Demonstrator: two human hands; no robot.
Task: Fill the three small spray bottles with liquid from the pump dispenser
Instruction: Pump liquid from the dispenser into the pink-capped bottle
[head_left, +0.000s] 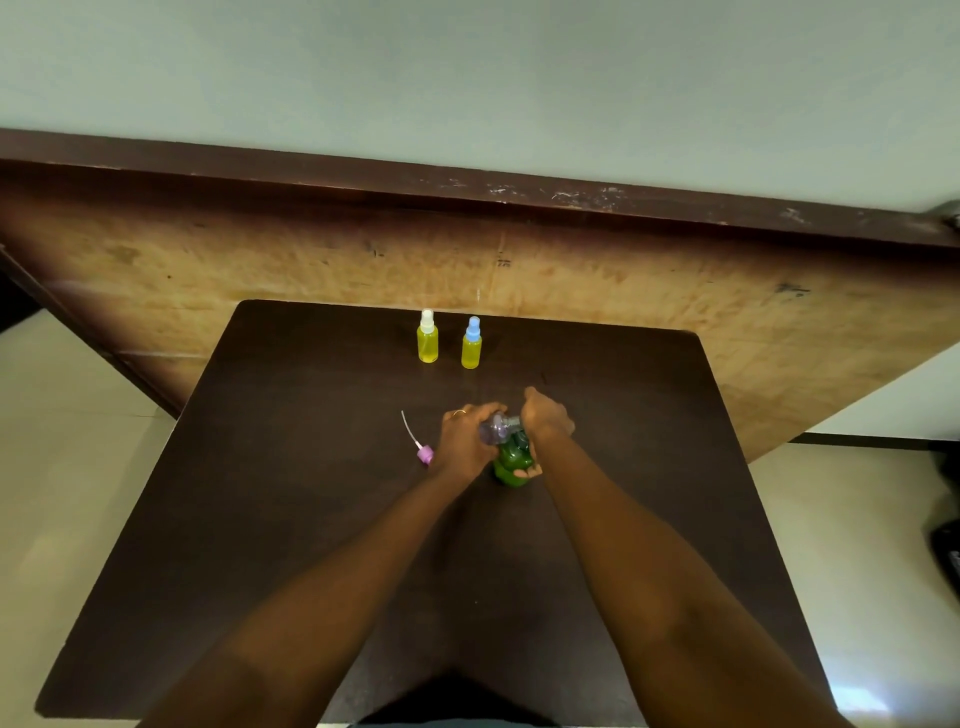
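Dark brown wooden table (291, 519): a green plastic pump dispenser (511, 464) stands near the centre, approx. half hidden by both hands. Right hand (545, 422) is curled over the dispenser's top, gripping it. Pump head and spout are mostly covered; one fingertip shows against the green body. Left hand (464, 441) grips a small clear purplish bottle (492, 429), tilted toward the spout. Its mouth and the contact point are obscured, and fill level is not readable. Pink spray head w/ thin dip tube (425, 455) lies flat just left of the left hand. Near the far edge, upright, side by side, not touching: yellow-filled spray bottle w/ white cap (427, 340) and yellow-filled spray bottle w/ blue cap (471, 345). Forearms are cut off at frame bottom.
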